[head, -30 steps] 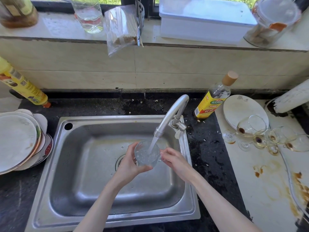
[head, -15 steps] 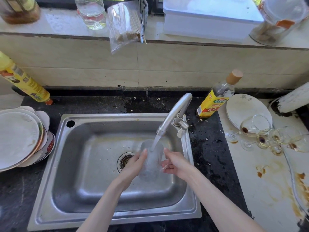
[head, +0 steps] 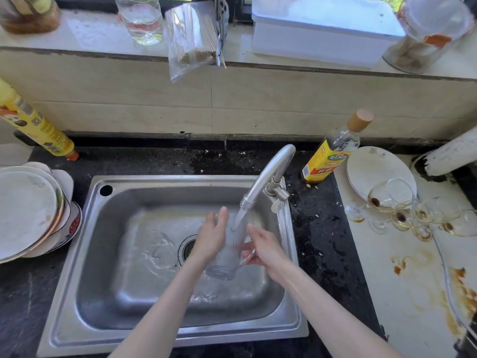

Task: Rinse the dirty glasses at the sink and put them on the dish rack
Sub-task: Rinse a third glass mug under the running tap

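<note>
A clear ribbed tumbler (head: pixel 226 257) is upright over the steel sink (head: pixel 103 301), under water running from the faucet (head: pixel 268 174). My left hand (head: pixel 212 236) presses flat against the tumbler's left side, fingers pointing up. My right hand (head: pixel 260 248) grips its right side. Several dirty wine glasses (head: pixel 402 213) with brown dregs lie tipped over on the white counter to the right. No dish rack is in view.
Stacked plates (head: pixel 28 210) sit left of the sink, with a yellow bottle (head: pixel 38 125) behind them. A yellow-labelled bottle (head: pixel 333 151) and a white plate (head: pixel 374 171) stand right of the faucet. The stained white counter (head: pixel 413 293) stretches along the right.
The tumbler went from tilted with its mouth toward me to upright and lower in the sink. My left hand opened flat against its side. Water now spreads across the basin floor.
</note>
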The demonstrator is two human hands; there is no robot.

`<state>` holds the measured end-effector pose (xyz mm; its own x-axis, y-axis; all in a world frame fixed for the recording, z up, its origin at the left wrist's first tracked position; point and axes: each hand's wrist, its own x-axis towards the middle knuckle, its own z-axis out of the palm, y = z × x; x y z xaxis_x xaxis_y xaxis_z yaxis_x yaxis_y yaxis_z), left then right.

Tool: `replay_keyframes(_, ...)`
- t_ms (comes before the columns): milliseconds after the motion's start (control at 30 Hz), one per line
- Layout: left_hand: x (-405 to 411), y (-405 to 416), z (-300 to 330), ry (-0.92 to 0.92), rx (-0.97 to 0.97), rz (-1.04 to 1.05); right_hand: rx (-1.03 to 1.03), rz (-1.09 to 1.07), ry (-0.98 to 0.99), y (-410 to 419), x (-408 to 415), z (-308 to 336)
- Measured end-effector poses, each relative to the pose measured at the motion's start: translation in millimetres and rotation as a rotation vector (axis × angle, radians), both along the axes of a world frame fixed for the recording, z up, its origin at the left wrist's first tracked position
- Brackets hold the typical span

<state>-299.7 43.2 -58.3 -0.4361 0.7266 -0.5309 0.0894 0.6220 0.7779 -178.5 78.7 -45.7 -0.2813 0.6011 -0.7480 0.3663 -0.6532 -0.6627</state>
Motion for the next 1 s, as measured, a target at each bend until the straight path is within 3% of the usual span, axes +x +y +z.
replay_keyframes(200, 25.9, -26.4, -20.6, 0.218, 0.103, -0.239, -0.018, -0.202, -0.077, 5.1, 3.2, -8.5)
replay_keyframes(300, 11.4, -13.6, -21.5, 0.076, -0.030, -0.074, 0.065, -0.027, -0.111, -3.5, 3.3, -5.1)
replay_keyframes(400, -5.1, 1.3, -13.5, -0.010, -0.067, 0.025, 0.019, 0.005, 0.002, -11.7, 1.1, -2.4)
replay_keyframes(533, 9.9, -13.8, 3.9, -0.149, 0.186, -0.061, -0.079, -0.256, 0.075, 1.6, 2.7, -10.9)
replay_keyframes(667, 26.0, -24.1, 8.6, -0.221, 0.309, -0.160, -0.150, -0.333, 0.074, 11.4, 10.8, -17.9)
replay_keyframes(767, 20.5, -8.6, 15.1, -0.307, 0.348, 0.027, -0.220, -0.287, 0.239, 5.6, 5.3, -16.7)
replay_keyframes(867, 11.6, -0.2, 15.1, -0.396, 0.403, 0.207, -0.125, -0.208, 0.221, -0.3, -6.0, -6.0)
replay_keyframes(1000, 10.4, -4.1, 19.7, -0.223, 0.408, 0.341, 0.040, -0.122, 0.207, -7.2, -15.4, 5.0)
